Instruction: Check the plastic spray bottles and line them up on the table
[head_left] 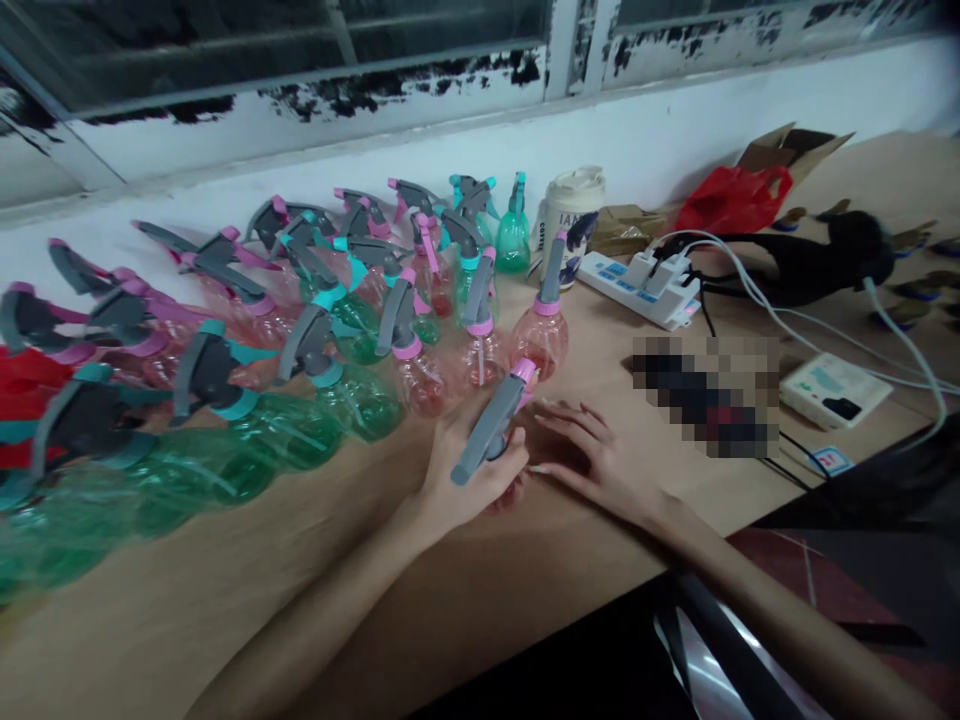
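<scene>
My left hand [465, 470] is wrapped round a pink spray bottle with a grey trigger head [491, 425], standing on the wooden table [360, 570]. My right hand [592, 460] lies just to its right with fingers stretched out flat, fingertips touching the bottle's base. Several pink spray bottles [544, 320] and green spray bottles [352, 385] with grey triggers stand in rows to the left and behind.
A white power strip [645, 285] with plugs and white cables sits at the right, near a white cup [570, 215], a red bag [731, 200], a cardboard box [787, 150], a black object [817, 260] and a small white device [832, 388]. The table's front edge runs diagonally below my arms.
</scene>
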